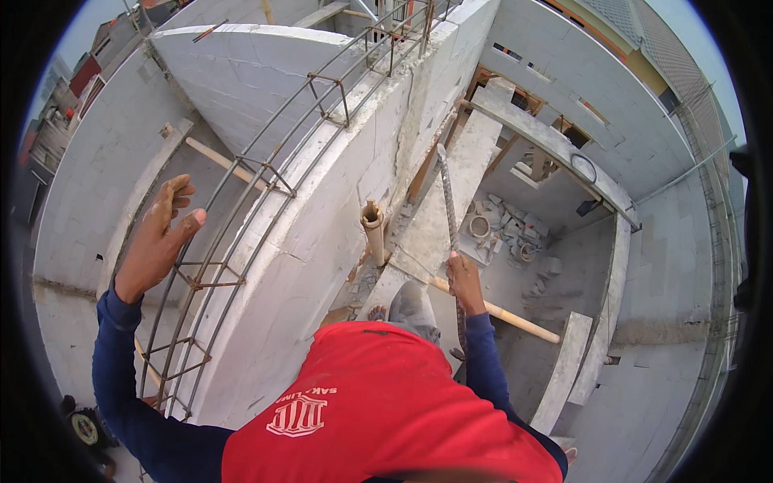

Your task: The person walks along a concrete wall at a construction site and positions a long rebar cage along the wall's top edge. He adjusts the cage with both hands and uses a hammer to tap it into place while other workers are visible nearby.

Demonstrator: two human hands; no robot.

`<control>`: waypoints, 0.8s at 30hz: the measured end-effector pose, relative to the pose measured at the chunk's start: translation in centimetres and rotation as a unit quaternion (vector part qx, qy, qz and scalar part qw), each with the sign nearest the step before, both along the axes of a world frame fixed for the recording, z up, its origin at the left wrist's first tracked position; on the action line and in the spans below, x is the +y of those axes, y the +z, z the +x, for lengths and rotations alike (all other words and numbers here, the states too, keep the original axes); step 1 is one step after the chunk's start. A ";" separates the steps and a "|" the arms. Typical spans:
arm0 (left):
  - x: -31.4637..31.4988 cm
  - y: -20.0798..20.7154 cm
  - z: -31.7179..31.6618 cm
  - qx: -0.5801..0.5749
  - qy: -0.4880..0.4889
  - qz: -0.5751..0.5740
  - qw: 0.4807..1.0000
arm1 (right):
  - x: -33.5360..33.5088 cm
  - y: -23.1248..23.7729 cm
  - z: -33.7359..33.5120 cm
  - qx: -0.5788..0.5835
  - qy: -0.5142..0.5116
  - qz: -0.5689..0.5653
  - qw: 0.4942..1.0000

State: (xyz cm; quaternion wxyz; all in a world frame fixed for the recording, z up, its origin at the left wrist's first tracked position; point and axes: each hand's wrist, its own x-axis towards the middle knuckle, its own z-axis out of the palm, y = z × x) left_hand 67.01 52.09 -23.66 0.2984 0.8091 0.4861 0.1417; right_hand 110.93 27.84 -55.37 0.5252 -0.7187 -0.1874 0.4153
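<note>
Plainly, the right hand [465, 283] is closed around a long dark bar [448, 197], which rises away from the fist to a paler, slightly bent tip over the plank [475, 153]. Part of the bar is covered by the fingers and thumb; below the fist it shows again beside the blue sleeve [485, 354], and its lower end is hard to make out near the red shirt [386, 402].

The left hand [163, 237] is raised and empty, fingers spread and a little curled, beside the rebar cage [268, 165] — whether it touches the steel I cannot tell. That cage runs along the white wall [310, 233], its nearest end hard to follow down by the left sleeve [121, 378].

An upright bamboo stub [374, 232] with a jagged, hollow top stands next to the wall, its foot hard to see. The right forearm crosses in front of a bamboo pole [519, 319]. Toes [377, 312] peep out by a grey trouser leg [415, 310]; the shirt covers the rest. Two buckets [479, 227] sit among rubble below — contents unclear.
</note>
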 end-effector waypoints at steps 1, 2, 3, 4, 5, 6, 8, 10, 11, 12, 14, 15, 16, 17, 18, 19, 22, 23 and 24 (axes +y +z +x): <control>0.4 -0.3 1.1 0.012 -0.009 0.019 1.000 | 1.3 0.9 0.9 0.016 0.007 0.031 0.999; 0.8 -0.6 2.1 0.029 0.001 0.018 0.999 | 2.8 1.7 1.8 0.029 0.004 0.046 0.998; 1.0 -0.9 3.0 0.039 0.006 0.018 0.999 | 4.2 2.5 2.9 0.042 0.001 0.061 0.997; 1.3 -1.3 3.9 0.039 0.009 0.020 0.999 | 5.9 3.3 4.0 0.054 -0.010 0.090 0.994; 1.5 -1.8 4.9 0.052 0.023 0.028 0.998 | 7.7 3.9 5.1 0.067 -0.019 0.117 0.991; 1.6 -2.3 5.8 0.057 0.035 0.035 0.997 | 9.5 4.5 6.0 0.083 -0.015 0.154 0.984; 1.4 -2.8 7.3 0.067 0.064 0.021 0.995 | 13.6 5.0 7.1 0.110 -0.067 0.201 0.971; 1.2 -2.9 8.6 0.061 0.090 -0.009 0.994 | 18.3 4.8 6.8 0.089 -0.076 0.221 0.968; 1.1 -2.8 9.2 0.080 0.111 0.004 0.991 | 20.6 4.6 6.2 0.053 -0.067 0.211 0.974; 1.0 -2.8 9.7 0.085 0.122 0.018 0.989 | 21.8 4.4 6.2 0.016 -0.059 0.187 0.980; 0.8 -2.6 10.4 0.106 0.126 0.034 0.986 | 22.6 4.3 7.1 -0.033 0.041 0.157 0.986; 0.8 -2.5 10.6 0.118 0.120 0.041 0.985 | 22.7 4.4 7.7 -0.048 0.092 0.100 0.990; 0.8 -2.5 10.8 0.134 0.131 0.032 0.982 | 22.1 4.7 8.8 -0.046 0.088 0.135 0.986; 0.8 -2.5 10.9 0.106 0.121 0.050 0.986 | 21.2 5.0 9.9 -0.034 0.091 0.127 0.987; 0.9 -2.6 10.9 0.106 0.125 0.049 0.985 | 20.8 5.2 10.2 -0.019 0.068 0.129 0.989; 1.0 -2.8 10.8 0.106 0.129 0.046 0.985 | 20.3 5.5 10.7 0.008 0.054 0.163 0.985; 1.3 -3.2 10.7 0.100 0.133 0.052 0.985 | 20.6 5.8 9.7 0.107 -0.048 0.201 0.973; 1.3 -3.2 10.7 0.096 0.133 0.060 0.985 | 21.0 5.8 8.8 0.067 -0.040 0.186 0.979; 1.3 -3.3 10.7 0.105 0.132 0.074 0.983 | 21.1 5.9 8.7 -0.008 0.008 0.169 0.986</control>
